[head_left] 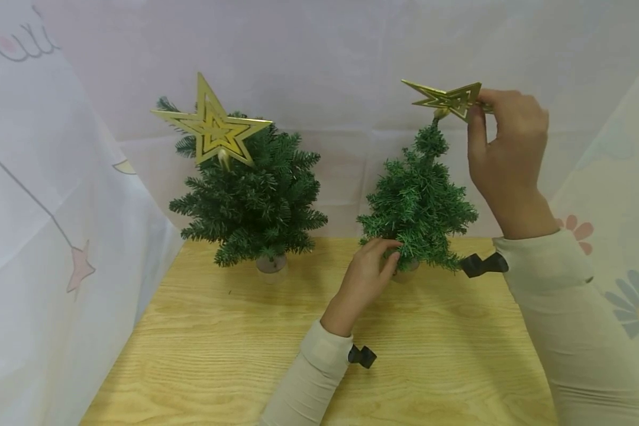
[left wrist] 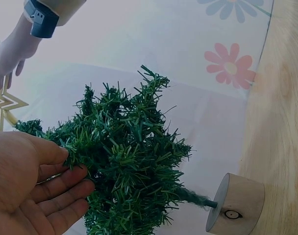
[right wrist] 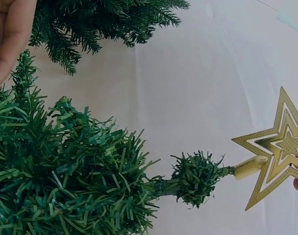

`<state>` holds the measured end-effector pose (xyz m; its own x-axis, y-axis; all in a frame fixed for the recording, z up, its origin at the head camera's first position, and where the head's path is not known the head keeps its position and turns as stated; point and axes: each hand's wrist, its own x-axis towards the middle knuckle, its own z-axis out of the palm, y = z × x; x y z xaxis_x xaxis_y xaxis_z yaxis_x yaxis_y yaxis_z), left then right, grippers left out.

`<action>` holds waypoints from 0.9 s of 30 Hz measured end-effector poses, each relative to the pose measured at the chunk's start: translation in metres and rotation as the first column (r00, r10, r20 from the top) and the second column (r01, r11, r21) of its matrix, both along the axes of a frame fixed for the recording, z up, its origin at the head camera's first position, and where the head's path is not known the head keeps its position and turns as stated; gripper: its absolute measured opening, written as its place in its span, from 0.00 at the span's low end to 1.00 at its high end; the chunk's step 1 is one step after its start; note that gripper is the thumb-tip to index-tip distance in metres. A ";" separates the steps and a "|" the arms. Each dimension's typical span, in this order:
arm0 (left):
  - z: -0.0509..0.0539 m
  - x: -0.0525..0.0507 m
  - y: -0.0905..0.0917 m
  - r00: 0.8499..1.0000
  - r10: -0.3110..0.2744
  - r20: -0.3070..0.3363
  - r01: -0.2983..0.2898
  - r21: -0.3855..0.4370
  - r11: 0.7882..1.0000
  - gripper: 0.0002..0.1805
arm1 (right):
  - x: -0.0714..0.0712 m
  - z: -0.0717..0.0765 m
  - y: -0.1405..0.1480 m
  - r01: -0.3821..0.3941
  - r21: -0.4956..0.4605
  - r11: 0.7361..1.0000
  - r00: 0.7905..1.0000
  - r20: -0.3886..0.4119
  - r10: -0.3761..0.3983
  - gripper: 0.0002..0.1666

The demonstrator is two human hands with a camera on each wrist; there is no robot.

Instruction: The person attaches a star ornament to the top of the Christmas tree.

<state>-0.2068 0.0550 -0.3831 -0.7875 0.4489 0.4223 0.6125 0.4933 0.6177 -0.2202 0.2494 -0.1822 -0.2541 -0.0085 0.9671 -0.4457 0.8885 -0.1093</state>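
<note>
My right hand [head_left: 511, 139] pinches one point of a gold star tree topper [head_left: 447, 102] between thumb and fingers. The star's tube [right wrist: 250, 167] meets the tip of the small green Christmas tree [right wrist: 195, 178]; how far it is pushed on is hard to tell. Lower down, my left hand [head_left: 370, 272] is at the left side of that tree, fingers loosely bent and apart. In the left wrist view, the left thumb [left wrist: 53, 151] touches a branch tip. The tree's round wooden base [left wrist: 239, 203] stands on the table.
To the left stands a fuller Christmas tree [head_left: 255, 201] with another gold star [head_left: 213, 127] tilted at its top. Both trees are near the back edge of the wooden table [head_left: 234, 355]. A pale printed cloth [head_left: 319, 65] hangs behind and at the sides.
</note>
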 end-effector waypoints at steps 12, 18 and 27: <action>0.000 0.000 0.001 1.000 0.001 -0.015 -0.001 0.003 1.000 0.17 | -0.001 0.007 0.001 0.007 -0.011 1.000 0.999 0.040 -0.007 0.17; 0.001 0.001 0.000 1.000 -0.004 -0.011 0.004 -0.005 1.000 0.17 | -0.003 0.008 0.004 0.007 0.021 1.000 0.999 0.051 -0.008 0.16; 0.001 0.001 0.000 1.000 -0.005 -0.010 0.005 0.006 1.000 0.16 | -0.007 0.013 0.008 0.030 0.090 0.996 0.996 0.081 -0.037 0.15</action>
<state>-0.2061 0.0549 -0.3826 -0.7811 0.4502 0.4327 0.6210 0.4869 0.6143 -0.2268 0.2572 -0.1691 -0.3345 -0.0831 0.9387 -0.4080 0.9107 -0.0647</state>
